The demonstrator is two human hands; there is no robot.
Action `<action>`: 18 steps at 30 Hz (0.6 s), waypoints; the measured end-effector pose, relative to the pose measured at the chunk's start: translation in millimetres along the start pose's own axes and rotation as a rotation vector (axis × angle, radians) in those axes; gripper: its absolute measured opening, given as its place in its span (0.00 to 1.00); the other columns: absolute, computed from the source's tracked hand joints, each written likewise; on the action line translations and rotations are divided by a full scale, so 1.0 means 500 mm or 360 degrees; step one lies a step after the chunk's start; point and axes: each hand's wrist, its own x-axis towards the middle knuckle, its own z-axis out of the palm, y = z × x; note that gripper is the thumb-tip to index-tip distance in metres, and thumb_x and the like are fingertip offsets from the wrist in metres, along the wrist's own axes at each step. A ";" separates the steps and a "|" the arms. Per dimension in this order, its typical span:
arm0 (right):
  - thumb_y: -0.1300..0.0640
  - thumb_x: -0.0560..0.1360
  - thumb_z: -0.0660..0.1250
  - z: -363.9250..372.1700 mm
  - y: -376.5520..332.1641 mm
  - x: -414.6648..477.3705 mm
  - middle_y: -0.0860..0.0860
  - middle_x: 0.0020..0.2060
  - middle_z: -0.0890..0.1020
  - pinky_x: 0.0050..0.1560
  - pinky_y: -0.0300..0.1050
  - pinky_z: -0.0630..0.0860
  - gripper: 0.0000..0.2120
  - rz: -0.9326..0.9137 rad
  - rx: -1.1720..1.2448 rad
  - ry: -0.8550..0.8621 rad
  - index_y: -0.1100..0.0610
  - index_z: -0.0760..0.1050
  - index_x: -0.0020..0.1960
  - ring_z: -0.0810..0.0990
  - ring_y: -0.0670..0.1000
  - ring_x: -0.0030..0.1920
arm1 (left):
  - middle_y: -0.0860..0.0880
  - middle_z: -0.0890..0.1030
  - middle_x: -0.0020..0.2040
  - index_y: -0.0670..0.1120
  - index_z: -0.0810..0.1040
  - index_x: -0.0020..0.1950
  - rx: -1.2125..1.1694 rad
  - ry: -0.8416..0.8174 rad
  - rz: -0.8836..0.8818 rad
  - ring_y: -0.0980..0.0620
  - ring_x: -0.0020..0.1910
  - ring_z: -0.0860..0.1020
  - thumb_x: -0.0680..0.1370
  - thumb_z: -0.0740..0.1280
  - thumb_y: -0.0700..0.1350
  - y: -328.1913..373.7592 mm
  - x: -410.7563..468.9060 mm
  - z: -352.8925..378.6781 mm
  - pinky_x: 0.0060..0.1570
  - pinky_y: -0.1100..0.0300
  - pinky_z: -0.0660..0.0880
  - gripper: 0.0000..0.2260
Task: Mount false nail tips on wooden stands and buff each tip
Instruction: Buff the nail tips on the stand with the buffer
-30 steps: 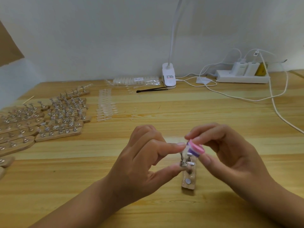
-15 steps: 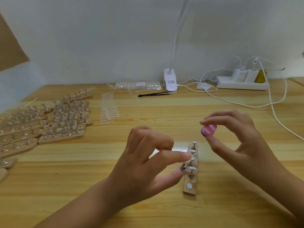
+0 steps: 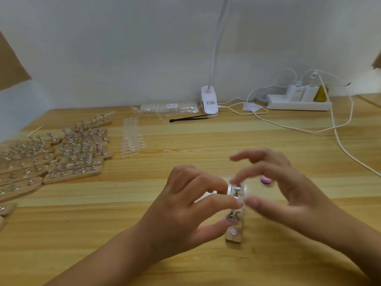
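A small wooden stand (image 3: 234, 234) with several metal pegs lies on the table, pointing away from me. My left hand (image 3: 185, 203) pinches one of its pegs between thumb and forefinger; a clear nail tip seems to sit there, but blur hides the detail. My right hand (image 3: 288, 193) hovers blurred just right of the stand, fingers spread and curved, holding nothing. The pink and purple buffer (image 3: 266, 179) lies on the table behind the right hand's fingers.
Rows of wooden stands (image 3: 72, 174) with pegs fill the left side. Strips of clear nail tips (image 3: 132, 139), a bag of tips (image 3: 169, 107) and a black tool (image 3: 187, 119) lie further back. A lamp clip (image 3: 209, 102), power strip (image 3: 296, 104) and white cables (image 3: 350, 155) sit at back right.
My right hand lifted the pink buffer off the stand, set it down on the table to the right and came back toward the stand. The left hand kept its pinch.
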 end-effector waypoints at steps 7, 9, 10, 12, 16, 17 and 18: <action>0.45 0.73 0.69 0.020 0.007 -0.002 0.38 0.61 0.75 0.66 0.40 0.64 0.06 -0.0076 -0.0005 -0.0155 0.42 0.79 0.49 0.67 0.50 0.69 | 0.53 0.69 0.55 0.54 0.73 0.56 0.0104 -0.0167 -0.0038 0.54 0.54 0.67 0.78 0.67 0.54 -0.003 -0.003 0.004 0.57 0.65 0.67 0.09; 0.44 0.73 0.69 0.019 0.012 -0.003 0.37 0.62 0.74 0.66 0.42 0.64 0.06 -0.0054 -0.0068 -0.0179 0.42 0.78 0.48 0.66 0.50 0.70 | 0.53 0.69 0.55 0.54 0.73 0.56 0.0104 -0.0185 -0.0042 0.54 0.54 0.67 0.78 0.68 0.54 -0.006 -0.004 0.006 0.57 0.65 0.67 0.10; 0.43 0.72 0.68 0.018 0.013 -0.004 0.37 0.62 0.73 0.66 0.45 0.64 0.06 -0.0045 -0.0106 -0.0179 0.43 0.79 0.47 0.65 0.50 0.70 | 0.53 0.69 0.55 0.54 0.73 0.56 0.0103 -0.0185 -0.0036 0.54 0.53 0.68 0.78 0.69 0.53 -0.008 -0.004 0.005 0.57 0.65 0.67 0.10; 0.42 0.72 0.69 0.015 0.012 -0.005 0.36 0.63 0.73 0.66 0.52 0.64 0.07 -0.0043 -0.0155 -0.0189 0.45 0.79 0.45 0.64 0.50 0.71 | 0.53 0.69 0.55 0.53 0.73 0.56 0.0123 -0.0163 0.0030 0.54 0.52 0.68 0.78 0.70 0.52 -0.012 -0.004 0.001 0.55 0.64 0.68 0.11; 0.44 0.72 0.71 0.015 0.001 -0.005 0.38 0.64 0.72 0.67 0.43 0.63 0.09 -0.0142 -0.0177 -0.0240 0.45 0.78 0.50 0.64 0.52 0.71 | 0.52 0.70 0.54 0.51 0.73 0.57 0.0165 -0.0096 0.0209 0.54 0.52 0.69 0.78 0.70 0.50 -0.014 -0.001 -0.007 0.51 0.62 0.71 0.11; 0.44 0.72 0.71 0.015 -0.001 -0.005 0.38 0.64 0.72 0.67 0.41 0.63 0.09 -0.0157 -0.0179 -0.0230 0.44 0.78 0.51 0.64 0.53 0.71 | 0.52 0.71 0.54 0.51 0.74 0.57 0.0166 -0.0093 0.0224 0.54 0.52 0.69 0.78 0.71 0.50 -0.014 -0.001 -0.006 0.51 0.62 0.71 0.11; 0.44 0.73 0.70 0.016 -0.002 -0.005 0.39 0.63 0.73 0.66 0.39 0.63 0.09 -0.0165 -0.0179 -0.0216 0.44 0.78 0.51 0.65 0.53 0.70 | 0.51 0.71 0.54 0.50 0.74 0.56 0.0167 -0.0097 0.0230 0.54 0.53 0.69 0.77 0.71 0.50 -0.013 -0.001 -0.005 0.51 0.62 0.71 0.11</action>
